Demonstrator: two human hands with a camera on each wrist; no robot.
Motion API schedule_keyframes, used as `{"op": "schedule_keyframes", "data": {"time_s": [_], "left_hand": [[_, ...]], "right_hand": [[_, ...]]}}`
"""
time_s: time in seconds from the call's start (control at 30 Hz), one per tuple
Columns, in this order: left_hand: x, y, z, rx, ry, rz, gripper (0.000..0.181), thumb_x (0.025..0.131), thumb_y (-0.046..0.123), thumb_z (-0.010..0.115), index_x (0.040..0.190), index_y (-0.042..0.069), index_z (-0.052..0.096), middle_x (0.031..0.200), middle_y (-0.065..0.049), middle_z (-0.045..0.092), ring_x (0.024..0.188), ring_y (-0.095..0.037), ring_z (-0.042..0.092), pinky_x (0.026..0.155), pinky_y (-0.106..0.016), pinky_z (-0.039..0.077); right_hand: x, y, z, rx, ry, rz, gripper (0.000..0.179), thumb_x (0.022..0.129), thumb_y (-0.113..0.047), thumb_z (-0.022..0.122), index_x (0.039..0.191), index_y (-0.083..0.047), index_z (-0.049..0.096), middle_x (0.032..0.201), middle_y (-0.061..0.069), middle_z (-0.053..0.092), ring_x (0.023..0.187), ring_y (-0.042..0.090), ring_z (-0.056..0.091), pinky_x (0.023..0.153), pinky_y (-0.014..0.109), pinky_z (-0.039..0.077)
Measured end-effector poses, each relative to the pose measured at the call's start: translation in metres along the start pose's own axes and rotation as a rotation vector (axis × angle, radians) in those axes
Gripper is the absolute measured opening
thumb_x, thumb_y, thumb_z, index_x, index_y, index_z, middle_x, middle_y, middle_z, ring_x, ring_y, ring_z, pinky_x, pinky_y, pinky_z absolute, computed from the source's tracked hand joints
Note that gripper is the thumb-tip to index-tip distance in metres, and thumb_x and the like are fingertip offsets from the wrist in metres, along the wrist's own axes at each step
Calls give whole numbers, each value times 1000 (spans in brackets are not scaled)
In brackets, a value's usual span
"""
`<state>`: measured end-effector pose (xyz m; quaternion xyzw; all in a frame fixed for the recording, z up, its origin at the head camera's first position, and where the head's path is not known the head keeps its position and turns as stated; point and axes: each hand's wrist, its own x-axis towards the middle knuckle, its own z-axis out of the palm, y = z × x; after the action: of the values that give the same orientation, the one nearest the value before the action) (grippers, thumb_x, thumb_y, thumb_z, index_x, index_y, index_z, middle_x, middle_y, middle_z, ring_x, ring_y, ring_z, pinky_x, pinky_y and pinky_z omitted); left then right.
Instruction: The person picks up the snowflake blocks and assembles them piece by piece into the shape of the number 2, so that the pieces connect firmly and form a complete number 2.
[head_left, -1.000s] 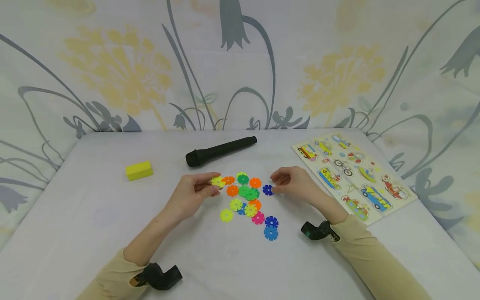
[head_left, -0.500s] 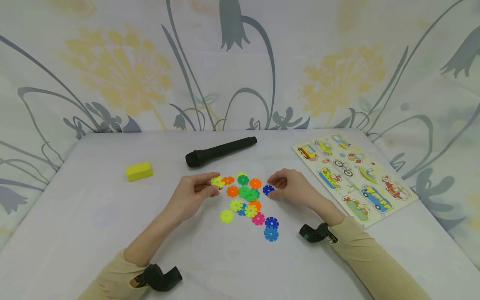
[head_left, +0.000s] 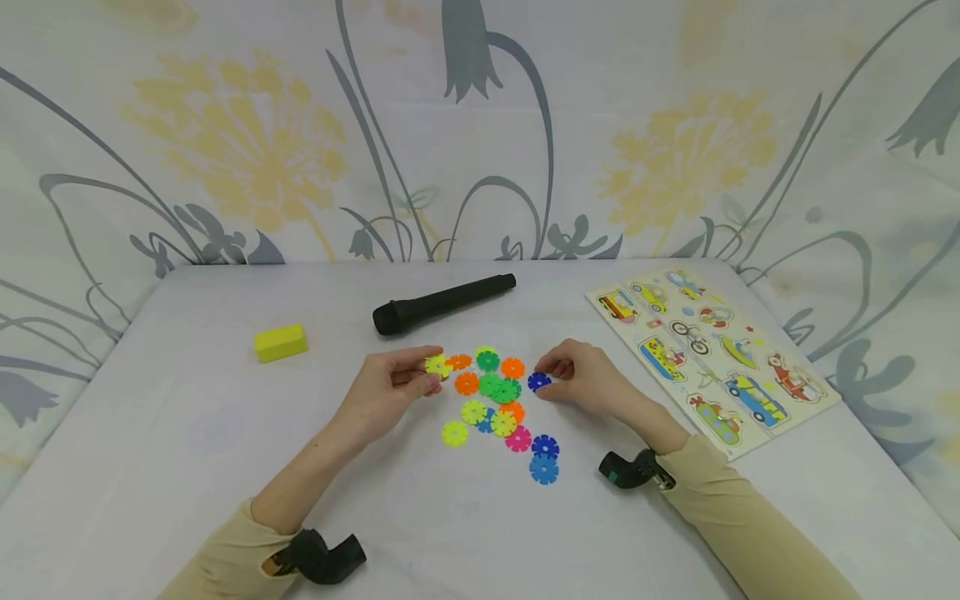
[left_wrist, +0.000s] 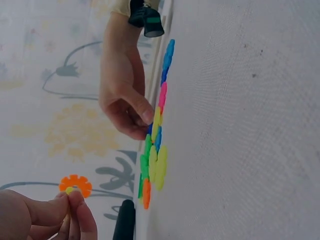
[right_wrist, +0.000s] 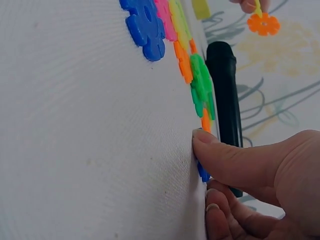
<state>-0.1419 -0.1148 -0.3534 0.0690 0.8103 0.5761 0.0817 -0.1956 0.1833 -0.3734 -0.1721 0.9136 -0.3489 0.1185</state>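
In the head view my left hand (head_left: 393, 387) pinches a yellow notched plastic disc (head_left: 437, 366) between thumb and fingers. An orange disc (left_wrist: 76, 185) is joined to it crosswise, and the left wrist view shows the pair raised off the table. My right hand (head_left: 581, 379) is down at the table, its thumb and fingers pinching a dark blue disc (head_left: 538, 382) at the right of the pile; the right wrist view shows the thumb covering part of this disc (right_wrist: 203, 171). Between the hands lie several loose discs, among them green (head_left: 507, 390), pink (head_left: 517, 438) and light blue (head_left: 543, 469).
A black microphone (head_left: 444, 303) lies behind the discs. To the left is a yellow block (head_left: 281, 342). On the right, a board with vehicle pictures (head_left: 708, 358) lies close to my right forearm. A floral cloth (head_left: 480, 133) hangs behind the table.
My right hand has brought its thumb and fingers closer around the dark blue disc, which stays in its place. The left hand holds the joined yellow and orange discs much as before.
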Motion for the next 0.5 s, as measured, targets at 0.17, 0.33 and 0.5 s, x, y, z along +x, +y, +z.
{"op": "schedule_keyframes", "data": {"time_s": [0.17,0.33,0.5], "left_hand": [[0,-1,0,-23,0,-10,43,94,2,66,137,-1,59,102,-14,69,97,-30,72,88,-39,59],[-1,-1,0,-10,0,-12,45,92,6,70,136,0,60,103,-13,68,94,-25,71,85,-35,59],[-1,0,1,-1,7,-8,45,92,10,71,135,1,60,106,-13,68,93,-18,69,83,-31,59]], "right_hand": [[1,-2,1,-3,5,-2,26,85,-13,79,107,-6,68,95,7,62,87,22,53,78,30,48],[1,-2,2,-3,8,-11,26,85,-13,79,105,-5,64,89,7,59,82,21,52,72,27,45],[-1,-5,1,-7,9,-24,26,89,-14,75,107,-6,59,85,5,61,77,19,53,70,27,46]]}}
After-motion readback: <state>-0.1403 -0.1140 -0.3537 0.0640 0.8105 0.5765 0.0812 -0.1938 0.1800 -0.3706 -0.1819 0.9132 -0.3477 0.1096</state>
